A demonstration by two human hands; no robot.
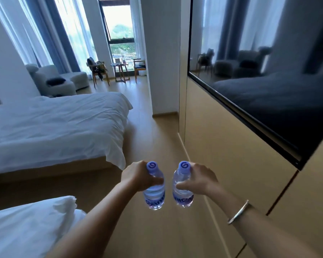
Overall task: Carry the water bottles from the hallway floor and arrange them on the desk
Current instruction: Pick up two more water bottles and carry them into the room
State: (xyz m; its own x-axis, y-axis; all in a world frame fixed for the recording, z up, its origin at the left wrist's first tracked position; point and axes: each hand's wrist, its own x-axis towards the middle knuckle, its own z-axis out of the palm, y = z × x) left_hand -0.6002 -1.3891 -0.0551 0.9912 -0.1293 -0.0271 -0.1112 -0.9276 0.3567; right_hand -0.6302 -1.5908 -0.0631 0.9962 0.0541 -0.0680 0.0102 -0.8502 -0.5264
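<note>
Both hands curl around upright water bottles held side by side above the wooden floor, left hand [138,175] gripping the left bottle [154,190], right hand [199,178] the right bottle [182,189].

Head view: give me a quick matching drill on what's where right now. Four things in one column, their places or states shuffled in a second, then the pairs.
Things:
1. left water bottle
2. bracelet
3. wall screen
4. bed

Places or states:
A. mounted on the right-hand wall, dark, reflecting the room
B. on the left side, covered in white bedding
C. held upright in the left hand, cap up
D. worn on the right wrist

Pairs: 1-C, 2-D, 3-A, 4-B

The right hand grips the right water bottle the same way.
</note>
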